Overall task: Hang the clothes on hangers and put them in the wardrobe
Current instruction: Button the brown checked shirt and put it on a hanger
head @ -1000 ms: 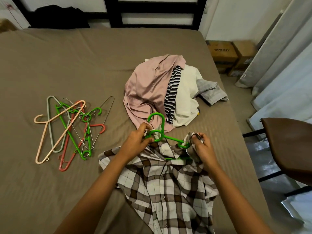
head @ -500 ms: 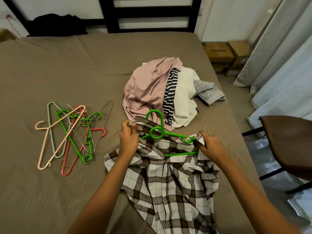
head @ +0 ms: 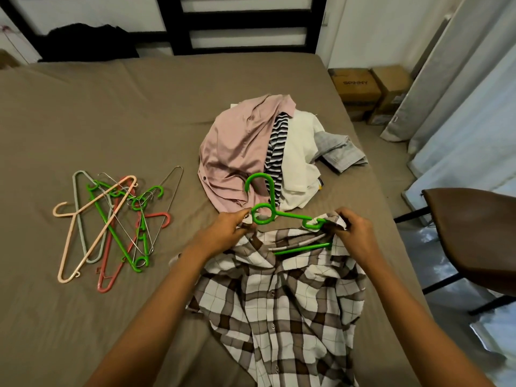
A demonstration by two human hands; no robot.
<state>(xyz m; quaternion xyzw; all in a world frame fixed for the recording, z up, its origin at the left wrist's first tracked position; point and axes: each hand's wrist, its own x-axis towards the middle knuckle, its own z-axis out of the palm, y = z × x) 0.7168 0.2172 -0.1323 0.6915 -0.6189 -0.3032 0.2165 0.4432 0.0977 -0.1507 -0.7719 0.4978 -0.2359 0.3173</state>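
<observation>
We're over the brown bed (head: 117, 113), and the checked shirt (head: 279, 308) lies spread on its near side, collar end away from us. Behind it sits the pile of clothes (head: 240, 146), pink on top. Well to the left, the loose hangers (head: 111, 219) lie tangled. The green hanger (head: 291, 215) is half inside the shirt's neck, its hook over the pile. Our left hand (head: 223, 233) pinches shirt fabric beside the hanger's ring, and our right hand (head: 354, 233) pinches shoulder cloth over the hanger's right end.
</observation>
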